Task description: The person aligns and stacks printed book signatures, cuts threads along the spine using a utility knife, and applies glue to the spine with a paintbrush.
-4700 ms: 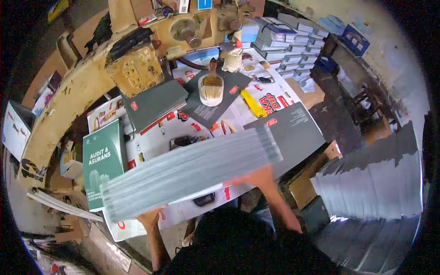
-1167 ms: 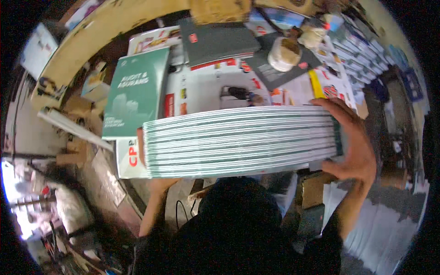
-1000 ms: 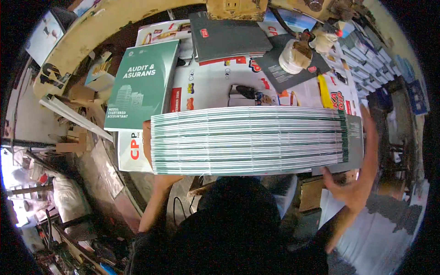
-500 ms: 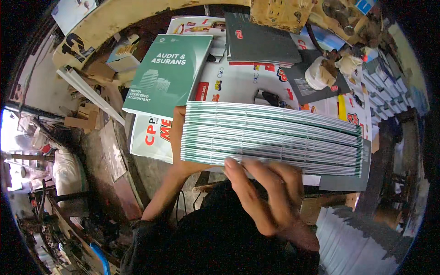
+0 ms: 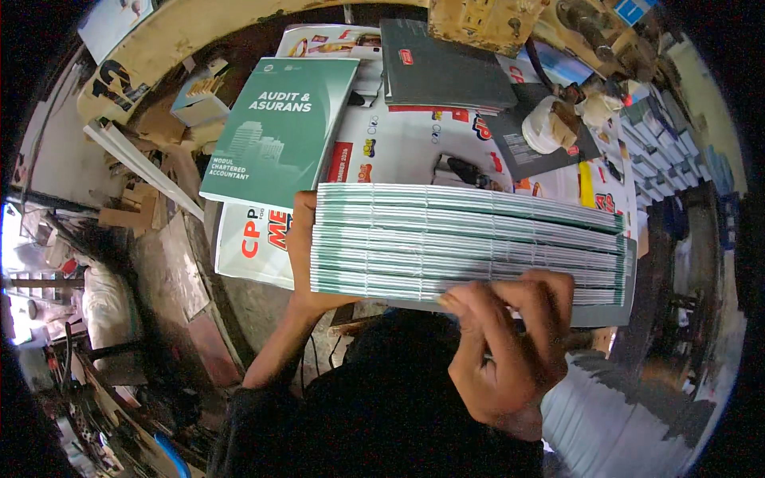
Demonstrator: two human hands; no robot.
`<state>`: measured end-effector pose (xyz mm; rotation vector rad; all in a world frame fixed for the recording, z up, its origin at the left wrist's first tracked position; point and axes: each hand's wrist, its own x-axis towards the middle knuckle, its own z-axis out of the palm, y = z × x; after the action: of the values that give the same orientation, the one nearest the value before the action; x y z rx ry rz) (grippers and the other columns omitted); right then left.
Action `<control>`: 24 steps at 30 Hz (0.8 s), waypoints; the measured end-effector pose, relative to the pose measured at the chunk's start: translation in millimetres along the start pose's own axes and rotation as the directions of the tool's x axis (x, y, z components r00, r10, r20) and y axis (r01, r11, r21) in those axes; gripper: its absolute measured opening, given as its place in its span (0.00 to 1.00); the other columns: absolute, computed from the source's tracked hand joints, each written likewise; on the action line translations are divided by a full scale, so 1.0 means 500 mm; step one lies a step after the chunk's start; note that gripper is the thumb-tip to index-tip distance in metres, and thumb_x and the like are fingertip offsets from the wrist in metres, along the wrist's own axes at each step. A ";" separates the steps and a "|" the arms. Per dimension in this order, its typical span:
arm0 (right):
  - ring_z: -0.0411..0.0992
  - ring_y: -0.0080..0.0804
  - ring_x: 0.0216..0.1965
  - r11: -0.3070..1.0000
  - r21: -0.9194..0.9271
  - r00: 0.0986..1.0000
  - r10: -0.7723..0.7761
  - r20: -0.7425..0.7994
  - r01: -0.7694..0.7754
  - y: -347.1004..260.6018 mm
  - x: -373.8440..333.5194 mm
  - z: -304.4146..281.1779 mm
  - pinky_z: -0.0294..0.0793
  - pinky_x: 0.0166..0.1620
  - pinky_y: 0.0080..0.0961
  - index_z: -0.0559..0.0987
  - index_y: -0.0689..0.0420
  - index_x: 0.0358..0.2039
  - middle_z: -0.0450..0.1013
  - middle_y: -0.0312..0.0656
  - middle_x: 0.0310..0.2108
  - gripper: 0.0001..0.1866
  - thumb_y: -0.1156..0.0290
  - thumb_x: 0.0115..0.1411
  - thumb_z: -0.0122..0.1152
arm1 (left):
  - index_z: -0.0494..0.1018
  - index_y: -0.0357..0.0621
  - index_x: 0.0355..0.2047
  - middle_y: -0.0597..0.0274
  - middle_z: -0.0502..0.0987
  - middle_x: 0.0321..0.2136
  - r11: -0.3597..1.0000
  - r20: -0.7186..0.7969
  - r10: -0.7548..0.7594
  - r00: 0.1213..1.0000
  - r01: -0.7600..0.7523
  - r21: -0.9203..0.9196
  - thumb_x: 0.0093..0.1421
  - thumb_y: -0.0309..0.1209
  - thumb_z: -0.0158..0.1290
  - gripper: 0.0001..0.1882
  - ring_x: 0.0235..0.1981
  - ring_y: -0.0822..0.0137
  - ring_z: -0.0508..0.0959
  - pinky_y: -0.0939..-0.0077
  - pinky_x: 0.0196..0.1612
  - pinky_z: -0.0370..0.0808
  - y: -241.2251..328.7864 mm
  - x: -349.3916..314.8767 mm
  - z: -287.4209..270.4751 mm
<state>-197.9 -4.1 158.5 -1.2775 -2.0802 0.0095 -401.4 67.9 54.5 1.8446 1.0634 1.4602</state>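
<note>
A thick stack of sewn book blocks [image 5: 466, 239], white pages with green bands, stands with the stitched spines facing up. My left hand [image 5: 303, 255] is wrapped round its left end, with the thumb side showing and the other fingers hidden behind the blocks. At the near edge of the stack, my right hand [image 5: 510, 342] is closed, its fingers bent and the tips against the lowest blocks. A dark grey cover [image 5: 613, 315] sticks out from under the stack at the right. Beyond my left hand lies a green paperback book [image 5: 279, 131].
Printed sheets [image 5: 398, 151] cover the work surface. Dark grey booklets [image 5: 446, 72] lie at the back, near a white tub [image 5: 550, 126] with brown stains. A beige machine frame [image 5: 191, 40] curves along the far side. Stacked books [image 5: 661, 135] stand at the right.
My right hand has slid right along the near edge of the stack, and its fingers have curled in more. The view has shifted slightly; my left hand keeps its hold.
</note>
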 end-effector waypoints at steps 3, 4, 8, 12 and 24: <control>0.66 0.40 0.30 0.987 -0.096 0.989 0.124 -0.076 -0.131 0.001 0.000 -0.013 0.65 0.34 0.34 0.80 0.56 0.29 0.69 0.39 0.25 0.11 0.81 0.43 0.66 | 0.58 0.35 0.52 0.51 0.68 0.45 0.999 -0.026 -0.028 0.999 0.027 -0.039 0.35 0.46 0.72 0.50 0.47 0.62 0.70 0.69 0.51 0.66 -0.032 -0.027 0.004; 0.66 0.40 0.30 0.980 -0.125 0.986 0.146 -0.083 -0.155 0.008 -0.001 -0.024 0.65 0.34 0.34 0.80 0.56 0.29 0.69 0.39 0.25 0.11 0.81 0.43 0.66 | 0.57 0.33 0.57 0.49 0.67 0.49 0.998 -0.043 -0.044 0.998 0.042 -0.047 0.34 0.48 0.73 0.55 0.51 0.58 0.69 0.66 0.55 0.65 -0.060 -0.051 0.008; 0.69 0.38 0.31 0.957 -0.189 0.967 0.189 -0.169 -0.220 0.082 -0.046 -0.078 0.67 0.36 0.33 0.80 0.60 0.31 0.73 0.42 0.29 0.10 0.82 0.45 0.64 | 0.61 0.41 0.60 0.52 0.67 0.57 0.910 0.222 -0.230 0.947 0.129 0.394 0.47 0.41 0.67 0.43 0.58 0.58 0.67 0.64 0.61 0.61 -0.167 -0.195 -0.080; 0.72 0.35 0.35 0.856 -0.116 0.762 0.378 -0.526 -0.504 0.110 -0.095 -0.123 0.69 0.41 0.30 0.80 0.62 0.35 0.75 0.43 0.34 0.10 0.81 0.50 0.62 | 0.68 0.43 0.55 0.54 0.74 0.51 0.884 0.206 0.036 0.978 -0.127 0.449 0.48 0.41 0.66 0.36 0.52 0.60 0.73 0.65 0.56 0.68 -0.160 -0.169 -0.072; 0.71 0.37 0.38 0.969 0.144 0.978 0.205 -0.019 -0.201 0.081 -0.051 -0.069 0.70 0.42 0.33 0.79 0.56 0.38 0.69 0.40 0.36 0.19 0.79 0.43 0.72 | 0.68 0.43 0.53 0.55 0.74 0.47 0.856 0.143 0.078 0.987 -0.140 0.498 0.48 0.41 0.66 0.34 0.50 0.61 0.73 0.66 0.54 0.69 -0.167 -0.160 -0.072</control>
<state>-139.9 -14.5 156.9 -1.3871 -1.8765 0.2215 -464.2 43.1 -46.0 2.3576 1.4017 1.1802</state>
